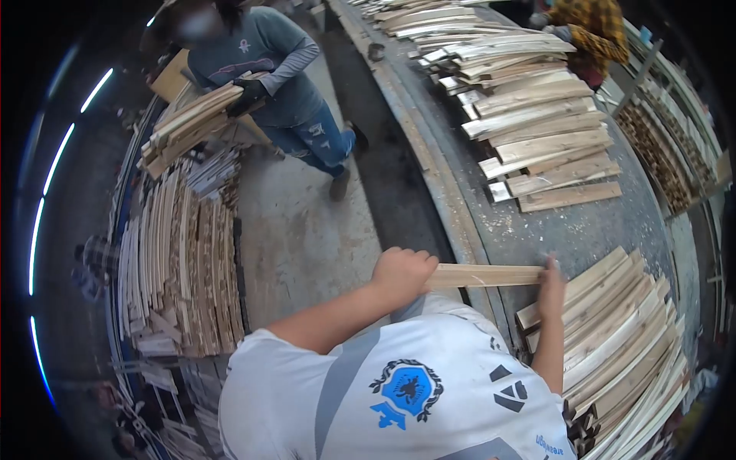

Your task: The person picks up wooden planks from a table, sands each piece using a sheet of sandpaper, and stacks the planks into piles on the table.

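The left hand (403, 276) clenches a slat (487, 276) by the chip-strewn surface (529, 230); right hand (550, 290), grip unclear, at its other end; strip lights (59, 159) glow.

To the left of the near wood stack (617, 345), far away, a row of bright tube lights (57, 161) glows in darkness. The picture bends strongly at its black edges.

Over to the left, a co-worker in a dark grey T-shirt and ripped blue jeans (280, 84) stands on the pale concrete floor (307, 215), carrying an armful of wooden strips (188, 123). Nearby lies a broad stack of pale wooden slats (184, 268). Long white strip lights (58, 159) glow beyond. Someone in yellow-and-black plaid (598, 31), apparently gloved, is across the way.
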{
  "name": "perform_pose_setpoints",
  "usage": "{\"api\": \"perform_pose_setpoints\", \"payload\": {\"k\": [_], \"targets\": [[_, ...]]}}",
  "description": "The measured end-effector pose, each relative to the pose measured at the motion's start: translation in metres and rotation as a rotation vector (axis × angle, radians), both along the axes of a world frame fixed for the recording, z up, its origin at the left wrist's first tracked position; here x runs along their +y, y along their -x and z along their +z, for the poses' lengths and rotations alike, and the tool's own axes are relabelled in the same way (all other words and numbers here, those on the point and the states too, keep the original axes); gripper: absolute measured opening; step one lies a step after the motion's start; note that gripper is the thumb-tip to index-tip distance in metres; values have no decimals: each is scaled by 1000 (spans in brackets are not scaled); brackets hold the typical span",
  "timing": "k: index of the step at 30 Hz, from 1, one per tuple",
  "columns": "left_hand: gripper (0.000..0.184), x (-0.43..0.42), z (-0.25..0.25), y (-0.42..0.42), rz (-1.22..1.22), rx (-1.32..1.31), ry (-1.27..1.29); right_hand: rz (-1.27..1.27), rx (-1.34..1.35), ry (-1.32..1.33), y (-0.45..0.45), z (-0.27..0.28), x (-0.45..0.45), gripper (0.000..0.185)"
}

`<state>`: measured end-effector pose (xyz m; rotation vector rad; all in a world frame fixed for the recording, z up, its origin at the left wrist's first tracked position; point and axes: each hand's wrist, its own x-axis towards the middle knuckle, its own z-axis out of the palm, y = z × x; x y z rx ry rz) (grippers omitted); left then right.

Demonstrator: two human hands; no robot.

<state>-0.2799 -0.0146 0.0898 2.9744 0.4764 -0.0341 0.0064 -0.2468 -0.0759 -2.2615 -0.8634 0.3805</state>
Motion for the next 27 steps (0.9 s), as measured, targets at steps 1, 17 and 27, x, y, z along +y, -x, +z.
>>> {"api": "perform_pose_setpoints", "payload": {"k": [1,17,27], "targets": [[44,0,2,-2,-6,-1,-6,6,-19,64,2,7,2,41],[48,22,28,-41,205,344,494,243,-82,19,66,44,38,46],[48,33,14,-44,270,344,776,160,40,36,58,74,13,47]]}}
